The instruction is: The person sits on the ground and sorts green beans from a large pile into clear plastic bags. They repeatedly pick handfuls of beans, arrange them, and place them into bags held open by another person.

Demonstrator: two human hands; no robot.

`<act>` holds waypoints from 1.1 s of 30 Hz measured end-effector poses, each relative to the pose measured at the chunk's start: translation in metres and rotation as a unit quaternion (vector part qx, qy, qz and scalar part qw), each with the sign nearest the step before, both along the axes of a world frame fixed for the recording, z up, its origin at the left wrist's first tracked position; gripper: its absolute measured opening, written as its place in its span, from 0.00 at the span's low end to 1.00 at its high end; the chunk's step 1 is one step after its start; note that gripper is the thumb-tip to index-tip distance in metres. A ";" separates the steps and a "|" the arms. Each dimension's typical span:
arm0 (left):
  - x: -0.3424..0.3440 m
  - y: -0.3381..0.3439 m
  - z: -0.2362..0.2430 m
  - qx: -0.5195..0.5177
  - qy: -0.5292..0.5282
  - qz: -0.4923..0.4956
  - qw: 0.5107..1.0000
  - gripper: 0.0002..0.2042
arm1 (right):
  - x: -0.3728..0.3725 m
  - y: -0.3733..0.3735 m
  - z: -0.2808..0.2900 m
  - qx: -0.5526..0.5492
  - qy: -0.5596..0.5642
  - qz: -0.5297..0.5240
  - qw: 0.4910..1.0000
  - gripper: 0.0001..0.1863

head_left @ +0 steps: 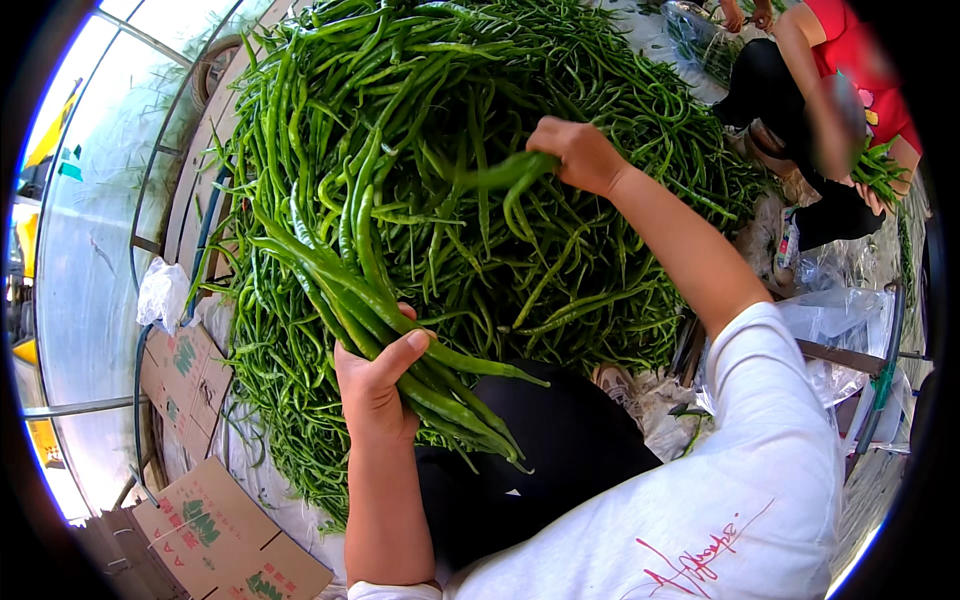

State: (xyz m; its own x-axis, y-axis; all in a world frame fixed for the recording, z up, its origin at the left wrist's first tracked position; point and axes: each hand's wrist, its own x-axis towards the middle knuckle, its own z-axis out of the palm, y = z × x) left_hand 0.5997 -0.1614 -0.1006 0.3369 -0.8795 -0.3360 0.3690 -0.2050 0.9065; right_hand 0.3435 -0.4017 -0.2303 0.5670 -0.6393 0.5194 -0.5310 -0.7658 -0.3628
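A bundle of long green chili peppers (pixel 365 310) is clasped in my left hand (pixel 380 385), thumb across the bunch, stems and tips sticking out on both sides. Over the heap, my right hand (pixel 580 155) pinches a few green chili peppers (pixel 500 172) by one end; they are blurred by motion. Beneath both hands spreads a large heap of the same peppers (pixel 600 250), thin, curved and tangled, reaching from the far edge of the view down to my knees.
Flattened cardboard (pixel 230 530) lies at the lower left beside clear plastic sheeting (pixel 95 250). A white plastic bag (pixel 163 292) hangs there. At the upper right a person in a red top (pixel 868 60) holds peppers (pixel 878 172). A metal frame with plastic film (pixel 840 325) stands at my right.
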 end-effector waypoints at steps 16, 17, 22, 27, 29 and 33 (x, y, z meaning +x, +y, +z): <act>0.002 0.003 0.002 -0.015 0.006 0.019 1.000 0.21 | 0.057 -0.020 -0.050 0.382 -0.228 -0.367 0.817 0.14; 0.004 0.004 0.004 -0.015 0.007 0.023 1.000 0.21 | 0.043 -0.025 -0.047 0.483 -0.282 -0.321 0.764 0.13; 0.001 0.001 0.005 -0.007 -0.001 0.000 1.000 0.19 | 0.091 -0.029 -0.024 0.492 -0.283 -0.207 0.797 0.31; 0.006 0.003 0.006 0.005 -0.006 0.015 1.000 0.20 | 0.086 -0.019 -0.043 0.576 -0.368 -0.182 0.707 0.27; 0.012 0.006 0.007 -0.009 -0.002 0.031 0.999 0.20 | 0.064 0.002 -0.033 0.606 -0.487 -0.132 0.615 0.18; 0.017 0.005 0.003 -0.009 -0.010 0.033 0.999 0.21 | 0.071 0.014 -0.024 0.548 -0.488 -0.218 0.644 0.17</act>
